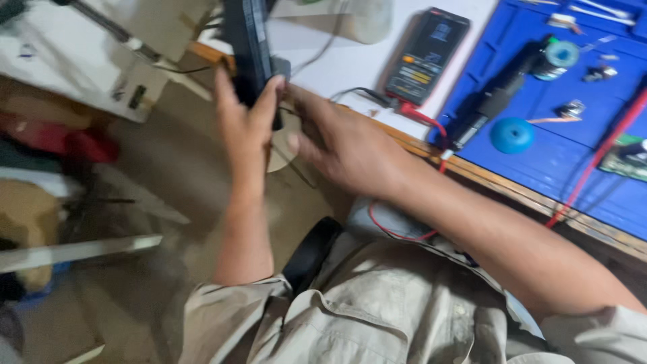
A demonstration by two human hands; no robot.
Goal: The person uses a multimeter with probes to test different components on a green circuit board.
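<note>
Black device: a long, flat dark unit (248,47) held upright at the near edge of the workbench (512,185), its top cut off by the frame; blur hides what kind of unit it is.
Left hand: the left hand (244,125) is wrapped round the lower end of the black device, thumb on one side and fingers on the other, closed firmly on it.
Right hand: the right hand (340,145) reaches across to the same lower end, fingertips at the device's base; whether it pinches something there or only touches, I cannot tell.
Step in hand: by the look of it, work on the bottom of the unit, the left steadying and the right doing the fine part.
Next move calls for: a steady left grip and a clear view of the base.
Nearby: a multimeter (426,55) lies on the bench, its red lead (404,232) looping into the lap.
Also: a blue work mat (573,145) carries a solder spool (557,57) and a blue round cap (512,135).
</note>
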